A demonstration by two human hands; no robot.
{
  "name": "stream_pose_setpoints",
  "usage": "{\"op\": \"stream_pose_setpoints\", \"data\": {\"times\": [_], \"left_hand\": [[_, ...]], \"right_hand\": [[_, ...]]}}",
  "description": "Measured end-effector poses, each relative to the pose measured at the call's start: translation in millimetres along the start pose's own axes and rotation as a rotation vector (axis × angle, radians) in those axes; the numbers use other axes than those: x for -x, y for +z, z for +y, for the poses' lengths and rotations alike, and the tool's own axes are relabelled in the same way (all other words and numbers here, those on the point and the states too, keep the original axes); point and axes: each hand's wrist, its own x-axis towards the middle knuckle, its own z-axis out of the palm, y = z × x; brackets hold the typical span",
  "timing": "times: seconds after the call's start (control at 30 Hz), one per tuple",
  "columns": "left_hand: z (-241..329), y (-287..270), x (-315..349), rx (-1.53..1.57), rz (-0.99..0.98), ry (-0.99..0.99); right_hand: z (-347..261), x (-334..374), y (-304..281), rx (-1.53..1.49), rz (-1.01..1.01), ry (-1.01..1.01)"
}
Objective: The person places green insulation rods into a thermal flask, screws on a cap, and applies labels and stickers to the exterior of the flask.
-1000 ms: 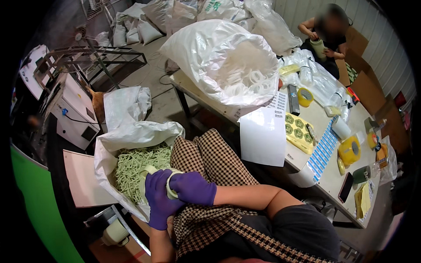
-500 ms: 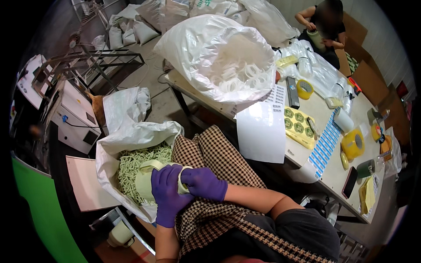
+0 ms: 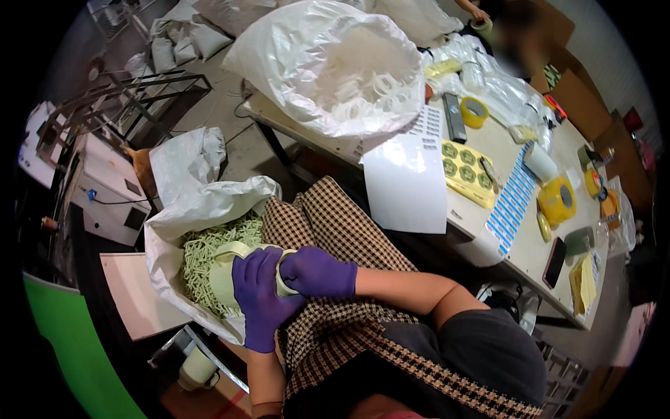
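Note:
In my lap lies a pale green tumbler [image 3: 225, 279] with a loop handle, tilted so its open mouth points to the right. My left hand [image 3: 262, 290], in a purple glove, is wrapped around its body near the mouth. My right hand [image 3: 319, 272], gloved too, is curled in at the rim; its fingertips are hidden, so whether they hold something small does not show. Right under the tumbler is a white sack [image 3: 162, 241] of pale green sticks [image 3: 202, 255].
Above the table [image 3: 433, 202] edge leans a big white bag [image 3: 272, 63] of translucent rings [image 3: 384, 91]. Tape rolls [image 3: 558, 199], sticker sheets [image 3: 467, 172] and a phone [image 3: 555, 263] lie on the table. Another pale green tumbler [image 3: 198, 369] sits lower left. Another person [image 3: 520, 42] is at the far right.
The whole view has shifted, so the surroundings sit a little higher and further left. Both my hands keep their places on the tumbler. The other person has leaned and moved slightly.

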Motion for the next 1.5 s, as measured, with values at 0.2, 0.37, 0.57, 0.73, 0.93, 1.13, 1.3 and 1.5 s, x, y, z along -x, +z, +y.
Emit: {"op": "stream_pose_setpoints", "data": {"times": [0.2,0.37,0.57,0.73,0.93,1.13,1.3,1.5], "left_hand": [[-0.8,9.6,18.1,-0.07,-0.015,0.057],[-4.9,-11.6,-3.3,-0.025,-0.119,0.214],[21.6,-23.2,10.4,-0.152,-0.198,0.716],[33.2,32.2,53.4,-0.122,-0.342,0.917],[32.2,39.3,57.9,-0.152,-0.311,0.935],[35.5,38.9,59.6,-0.156,-0.332,0.919],[36.8,42.6,58.0,-0.181,-0.317,0.911],[33.4,41.9,70.0,-0.111,-0.31,0.815]], "right_hand": [[-12.2,25.2,-13.1,-0.239,-0.119,-0.045],[-18.8,77.0,-31.3,-0.285,0.189,-0.066],[43.8,263.8,-126.5,0.293,0.792,0.293],[82.8,402.4,-140.1,0.79,0.964,0.67],[91.0,414.4,-127.0,0.738,0.973,0.68],[91.0,416.1,-130.4,0.565,1.09,0.691],[98.5,416.6,-132.6,0.528,1.137,0.753],[107.2,416.3,-115.0,0.798,1.081,0.623]]}}
